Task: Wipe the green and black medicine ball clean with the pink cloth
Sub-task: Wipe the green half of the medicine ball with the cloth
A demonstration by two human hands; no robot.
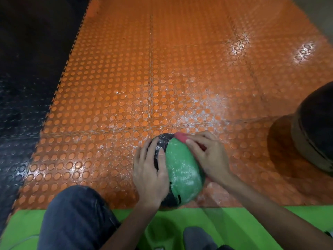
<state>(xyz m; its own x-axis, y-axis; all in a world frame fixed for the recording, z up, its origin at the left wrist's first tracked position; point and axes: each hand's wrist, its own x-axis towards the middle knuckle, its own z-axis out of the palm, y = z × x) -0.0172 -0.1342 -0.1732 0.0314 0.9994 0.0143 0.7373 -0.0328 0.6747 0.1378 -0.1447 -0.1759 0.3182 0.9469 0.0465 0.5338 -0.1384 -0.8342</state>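
At the bottom edge two knees in dark blue denim, the left (75,219) and the right (196,237), are both cut off by the frame, and they rest over a smooth bright green floor mat (243,224). Just beyond them the round green and black medicine ball (182,170) sits on the floor where the green mat meets the orange tiles. Its underside and far side are hidden. Its green panel faces up, mottled with pale whitish dust, and the black panels on its left side and near end carry the same speckling. Any lettering on the black part is too small to read. The left hand (153,175) lies spread on the ball's left side, fingers extended and following the curve over the black panel, holding nothing else. The right hand (210,156) has its fingers curled, pinching a small pink cloth (181,137) against the ball's upper right edge. Most of the cloth is hidden under the fingers. Beyond the ball the orange studded floor tiles (126,78) stretch away, with a patch of white powder (203,109) scattered close by. Black studded flooring (21,105) runs along the left. A large dark round object (317,127) sits at the right edge, cut off and hard to identify.
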